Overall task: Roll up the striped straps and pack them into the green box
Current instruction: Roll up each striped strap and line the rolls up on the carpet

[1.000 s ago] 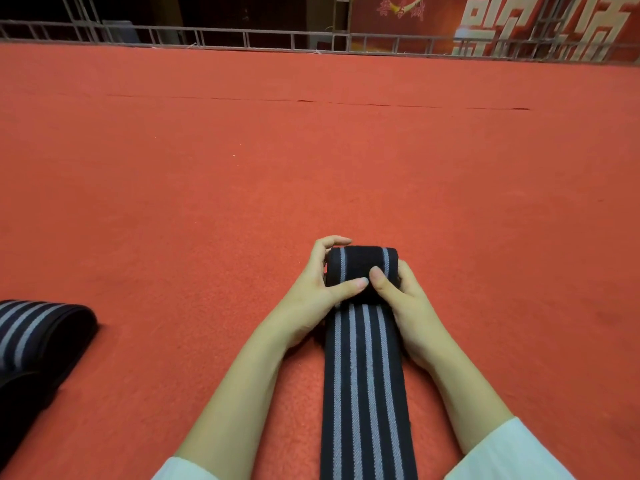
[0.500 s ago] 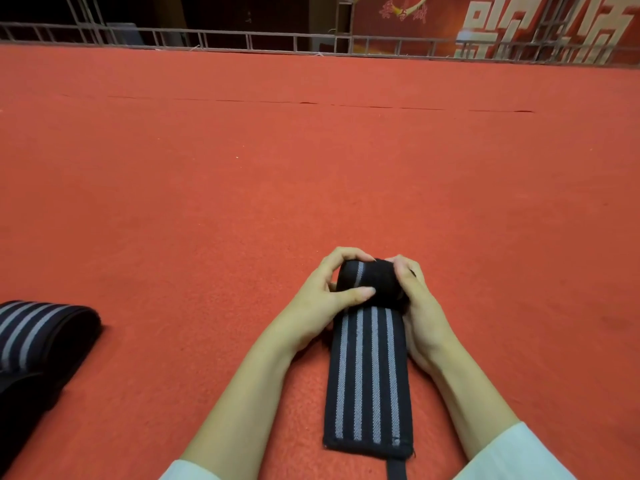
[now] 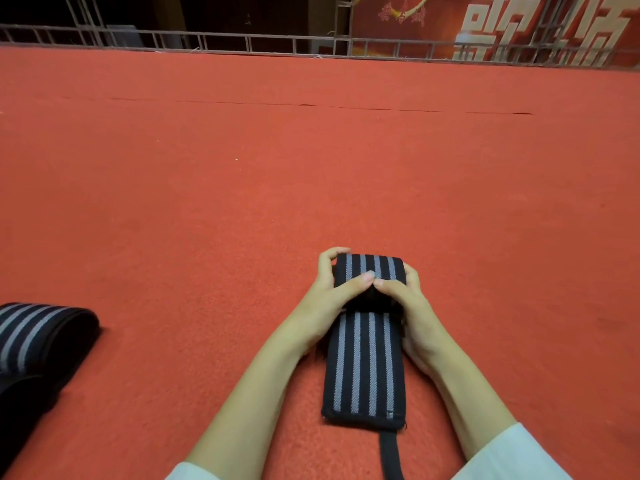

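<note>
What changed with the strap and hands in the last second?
The strap's flat part shortened; its near end slid forward into view as the roll took it up. The left hand and right hand still grip the roll. The second strap stayed put.

A black striped strap (image 3: 363, 368) with four grey stripes running its length lies flat on the red carpet (image 3: 311, 168), pointing away from the person. Its far end is wound into a thick roll (image 3: 369, 268), which the left hand (image 3: 329, 292) and right hand (image 3: 410, 299) grip from either side, thumbs meeting on top. The unrolled part ends in a stitched black edge, from which a narrow black tail (image 3: 391, 455) trails to the bottom of the view. Well apart, at the left edge, a second striped strap (image 3: 41, 330) of the same pattern lies loosely folded on the carpet, only partly in view.
</note>
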{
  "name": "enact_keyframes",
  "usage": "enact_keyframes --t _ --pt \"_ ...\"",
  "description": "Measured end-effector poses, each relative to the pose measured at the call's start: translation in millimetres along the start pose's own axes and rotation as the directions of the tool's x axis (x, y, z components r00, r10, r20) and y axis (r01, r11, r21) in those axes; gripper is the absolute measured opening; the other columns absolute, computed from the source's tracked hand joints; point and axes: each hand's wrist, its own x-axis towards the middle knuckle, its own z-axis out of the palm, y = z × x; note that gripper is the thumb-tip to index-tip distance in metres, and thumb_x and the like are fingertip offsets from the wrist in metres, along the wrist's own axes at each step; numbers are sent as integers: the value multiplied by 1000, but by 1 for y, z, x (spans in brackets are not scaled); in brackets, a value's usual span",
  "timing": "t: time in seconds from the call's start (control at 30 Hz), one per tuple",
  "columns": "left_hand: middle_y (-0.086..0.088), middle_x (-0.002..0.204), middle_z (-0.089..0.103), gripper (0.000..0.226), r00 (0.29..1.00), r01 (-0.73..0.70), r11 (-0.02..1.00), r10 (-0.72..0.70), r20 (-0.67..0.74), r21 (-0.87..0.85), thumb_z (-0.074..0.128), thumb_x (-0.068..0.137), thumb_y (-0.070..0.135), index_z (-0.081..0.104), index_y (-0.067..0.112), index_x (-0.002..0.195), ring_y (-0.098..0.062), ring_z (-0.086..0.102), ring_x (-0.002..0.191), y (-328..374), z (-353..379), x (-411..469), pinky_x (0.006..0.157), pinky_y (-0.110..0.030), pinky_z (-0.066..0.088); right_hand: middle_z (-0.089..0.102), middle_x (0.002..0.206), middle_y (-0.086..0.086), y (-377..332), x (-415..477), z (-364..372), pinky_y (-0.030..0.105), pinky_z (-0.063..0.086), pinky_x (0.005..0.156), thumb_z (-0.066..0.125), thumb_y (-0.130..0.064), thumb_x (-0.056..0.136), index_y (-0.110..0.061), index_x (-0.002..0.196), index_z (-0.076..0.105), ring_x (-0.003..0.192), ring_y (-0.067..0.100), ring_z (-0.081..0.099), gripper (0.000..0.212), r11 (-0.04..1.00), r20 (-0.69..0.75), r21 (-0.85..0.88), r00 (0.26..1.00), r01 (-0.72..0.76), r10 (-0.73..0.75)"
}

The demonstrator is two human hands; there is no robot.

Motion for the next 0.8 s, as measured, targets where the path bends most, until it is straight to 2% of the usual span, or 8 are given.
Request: enact_keyframes --t 0.13,0.2,0.23,0.37,0.5,0.63,0.73,0.8 --pt "11 125 53 73 999 45 997 -46 -26 -56 68 77 56 31 36 137 6 60 104 -2 3 5 97 -23 45 65 102 -1 -2 -1 3 17 53 66 60 -35 83 -18 123 44 81 2 68 46 998 -29 -54 999 19 -20" --pt "8 136 51 82 992 122 992 -122 4 -39 65 73 68 27 40 141 -3 57 117 -2 0 3 107 -31 40 65 105 2 -2 0 1 18 53 66 57 -27 91 -18 125 44 81 4 68 37 995 -53 -98 998 19 -24" --pt "6 133 56 78 986 161 987 -160 42 -19 64 76 66 31 37 140 -8 59 114 1 -2 1 104 -33 43 65 107 4 -1 1 0 19 54 67 57 -24 93 -18 126 44 83 7 68 36 994 -56 -105 998 21 -27" --pt "3 90 70 40 985 152 988 -154 83 20 63 92 31 43 26 126 -12 68 73 9 -16 -6 60 -24 51 66 115 9 1 -1 2 28 56 77 63 -25 85 -19 130 43 95 18 69 49 996 -29 -92 999 21 -24" --pt "0 108 56 50 994 -45 997 39 101 56 65 87 1 39 28 121 -5 63 84 5 -17 -4 63 -21 51 65 119 13 2 0 6 43 54 91 63 -43 77 -14 126 48 105 25 67 59 1000 -35 -25 999 -9 9" --pt "-2 97 52 53 979 -116 989 99 177 90 61 77 -5 42 30 113 -10 55 78 2 -15 -6 70 -28 47 68 98 5 0 -1 4 37 58 78 67 -42 81 -16 110 50 91 19 69 43 1000 -31 5 1000 0 0" --pt "2 89 56 38 993 0 1000 -1 119 6 57 75 6 46 23 107 -10 57 77 12 -9 -2 63 -19 47 64 96 6 0 -1 1 34 57 70 65 -34 78 -17 110 48 86 17 66 40 1000 9 5 1000 5 -5" --pt "3 104 60 39 999 22 999 -24 40 49 65 72 43 52 22 103 -15 60 96 17 -9 0 72 -15 47 60 94 4 0 1 -2 30 55 67 61 -29 75 -21 107 48 82 14 63 35 999 20 -3 999 36 -36"
